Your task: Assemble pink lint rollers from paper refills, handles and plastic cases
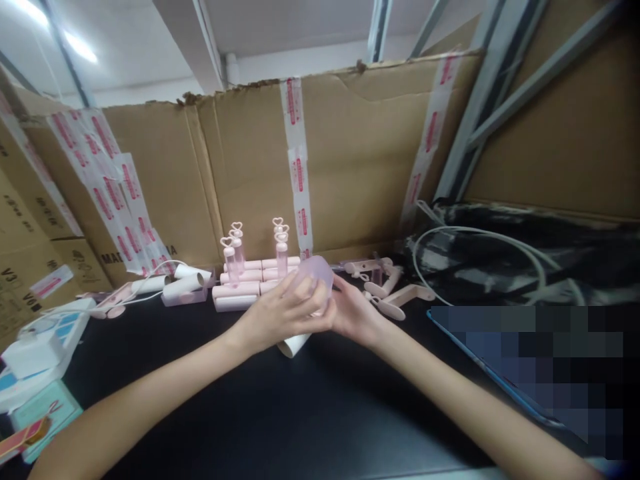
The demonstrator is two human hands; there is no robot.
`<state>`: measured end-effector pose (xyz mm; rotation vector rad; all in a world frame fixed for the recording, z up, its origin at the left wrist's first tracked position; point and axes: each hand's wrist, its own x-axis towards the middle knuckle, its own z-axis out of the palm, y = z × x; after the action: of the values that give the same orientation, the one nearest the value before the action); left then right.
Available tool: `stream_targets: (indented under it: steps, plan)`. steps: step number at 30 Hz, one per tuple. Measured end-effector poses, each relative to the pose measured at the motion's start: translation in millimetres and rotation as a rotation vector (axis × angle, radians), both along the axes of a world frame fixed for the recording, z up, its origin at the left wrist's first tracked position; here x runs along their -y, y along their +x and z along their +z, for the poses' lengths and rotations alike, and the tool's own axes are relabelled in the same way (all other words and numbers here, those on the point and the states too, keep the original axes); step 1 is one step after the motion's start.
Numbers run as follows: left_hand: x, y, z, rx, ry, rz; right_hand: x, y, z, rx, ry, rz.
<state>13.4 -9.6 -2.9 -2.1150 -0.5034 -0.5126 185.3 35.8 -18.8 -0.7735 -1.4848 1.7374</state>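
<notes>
Both my hands meet over the black table (310,413) around a pale pink rounded plastic part (316,273). My left hand (277,313) wraps it from the left, with a white tube (294,345) sticking out below the palm. My right hand (353,310) touches the part from the right. Just behind them lie stacked pink tubes (240,290) with upright clear heart-topped sticks (234,250).
Taped cardboard walls (350,160) close off the back. Loose pink pieces (395,293) lie at the right, next to black plastic with a white cable (480,253). White rolls (185,280), a power strip with a charger (35,343) and a teal box (43,417) lie left.
</notes>
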Motion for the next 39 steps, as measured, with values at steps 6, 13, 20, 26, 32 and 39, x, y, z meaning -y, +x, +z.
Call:
stream_targets:
  steps: [6,13,20,26,32,39]
  plan:
    - [4,-19,2.4,0.262,-0.099,0.149,-16,10,-4.3,0.030,0.003,-0.112]
    - [25,-104,-47.5,0.913,-0.846,0.466,-31,44,3.5,0.309,0.205,-0.154]
    - [31,-102,-66.5,0.838,-0.643,0.639,-40,52,-5.9,0.813,0.417,0.193]
    - [41,-20,-64.5,1.007,-1.186,0.075,0,25,13.5,0.550,0.534,0.199]
    - [31,6,-72.3,1.309,-1.519,-0.198,51,12,24.3,0.359,0.773,0.000]
    - [42,2,-84.6,1.211,-1.524,-0.214,49,-1,-1.6,0.565,1.452,0.010]
